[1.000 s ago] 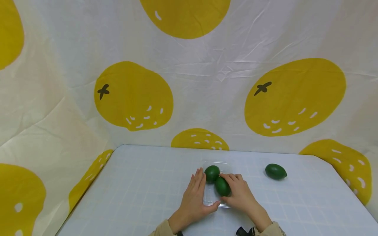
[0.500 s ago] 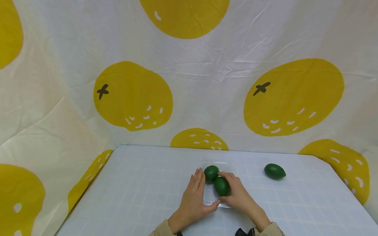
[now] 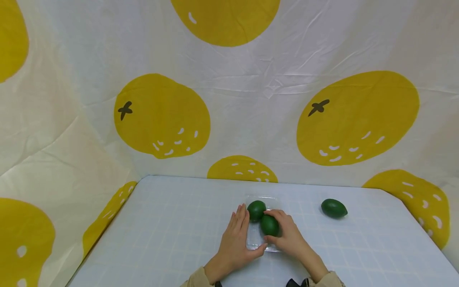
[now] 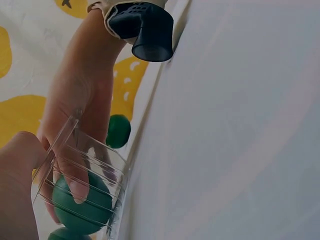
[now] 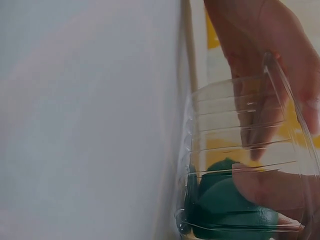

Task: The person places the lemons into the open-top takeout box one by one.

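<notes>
Right hand (image 3: 291, 234): thumb and fingers pinch a smooth, oval green lime (image 3: 269, 226) inside a clear, ribbed plastic box (image 3: 254, 237), by its right edge | left hand (image 3: 234, 241): fingers straight along the box's left edge | second lime (image 3: 256, 211): toward the box's far edge | third lime (image 3: 334, 208): pointed, toward desk's (image 3: 172, 223) far right corner

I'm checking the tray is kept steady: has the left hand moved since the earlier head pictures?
No: the left hand shows no clear shift either way against the small yellow print straight beyond it.
</notes>
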`<state>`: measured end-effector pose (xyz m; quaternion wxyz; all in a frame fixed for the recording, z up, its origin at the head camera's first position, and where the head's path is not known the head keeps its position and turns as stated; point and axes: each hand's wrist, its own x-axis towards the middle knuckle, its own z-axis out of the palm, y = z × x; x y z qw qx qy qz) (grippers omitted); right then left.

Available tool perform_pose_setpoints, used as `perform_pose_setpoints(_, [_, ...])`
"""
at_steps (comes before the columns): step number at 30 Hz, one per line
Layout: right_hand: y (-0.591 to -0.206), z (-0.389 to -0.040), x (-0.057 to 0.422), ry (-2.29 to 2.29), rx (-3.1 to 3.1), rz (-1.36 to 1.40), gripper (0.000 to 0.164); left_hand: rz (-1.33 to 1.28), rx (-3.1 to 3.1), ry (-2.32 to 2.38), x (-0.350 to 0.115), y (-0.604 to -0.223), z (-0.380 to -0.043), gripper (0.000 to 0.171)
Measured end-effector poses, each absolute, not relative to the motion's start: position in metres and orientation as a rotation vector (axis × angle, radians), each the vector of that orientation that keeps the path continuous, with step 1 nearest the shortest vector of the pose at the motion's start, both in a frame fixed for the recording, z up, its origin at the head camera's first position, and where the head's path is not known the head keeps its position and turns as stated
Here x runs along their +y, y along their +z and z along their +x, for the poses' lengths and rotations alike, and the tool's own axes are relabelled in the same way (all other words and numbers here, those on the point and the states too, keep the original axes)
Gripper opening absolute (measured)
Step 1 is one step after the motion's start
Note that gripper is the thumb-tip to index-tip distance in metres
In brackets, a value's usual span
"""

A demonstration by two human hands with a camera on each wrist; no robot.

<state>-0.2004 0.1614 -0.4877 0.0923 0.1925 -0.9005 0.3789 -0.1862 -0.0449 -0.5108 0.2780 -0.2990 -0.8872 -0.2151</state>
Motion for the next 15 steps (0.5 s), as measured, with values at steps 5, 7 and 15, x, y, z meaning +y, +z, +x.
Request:
perform_pose_setpoints(5, [-0.484, -0.1982, 0.1602, 1.084, -2.668, 0.587, 0.063, -0.795, -2.403, -0.58, -0.0451, -0.5112, -0.186, 0.096])
perform_pose_setpoints(7, [-0.483, -0.1974, 0.1603, 1.062, -2.654, 0.596, 0.06, -0.792, -2.412, -0.585, -0.0451, -0.5114, -0.1858, 0.096])
perform_pose_setpoints(15, [-0.4828, -0.1964, 0.1616, 0.897, -2.572, 0.543, 0.051, -0.798, -2.384, -0.582, -0.0443, -0.5127, -0.187, 0.095])
